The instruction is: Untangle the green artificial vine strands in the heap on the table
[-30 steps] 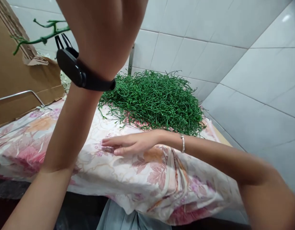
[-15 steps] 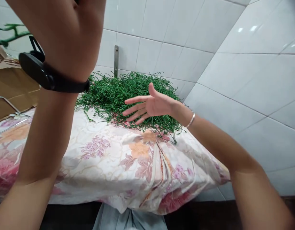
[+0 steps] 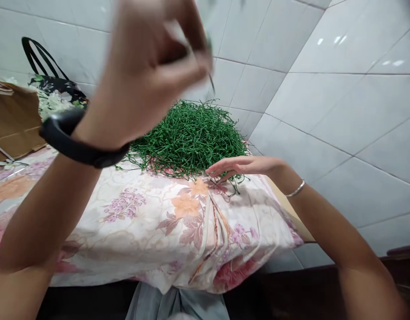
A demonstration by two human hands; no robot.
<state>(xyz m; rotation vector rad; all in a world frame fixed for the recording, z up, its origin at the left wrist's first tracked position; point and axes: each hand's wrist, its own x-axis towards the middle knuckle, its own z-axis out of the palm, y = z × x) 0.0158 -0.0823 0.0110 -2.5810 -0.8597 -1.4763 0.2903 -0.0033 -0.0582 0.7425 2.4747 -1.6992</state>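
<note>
Raised high in front of me, my left hand (image 3: 151, 75) is smeared by motion, its fingers curled closed round a thin green stem (image 3: 212, 83). Only short bits of that stem show past the fingers; the rest is hidden or out of view. A black band (image 3: 85, 142) circles the left wrist. Lower down, my right hand (image 3: 248, 166) is open and nearly flat, with its fingertips at the front right edge of a tangled heap of thin green stems (image 3: 191, 138). A silver bangle (image 3: 295, 188) sits on the right wrist.
The heap lies on a table under a floral cloth (image 3: 125, 240), against white wall tiles (image 3: 324, 111). Left stand a cardboard box (image 3: 14, 120), white flowers (image 3: 54, 100) and a dark bag with black handles (image 3: 41, 58). A metal wire frame (image 3: 8, 171) lies nearby.
My left hand has come down and to the right into view, with the stem in it. My right hand has moved right and slightly down from over the heap, turning palm down.
</note>
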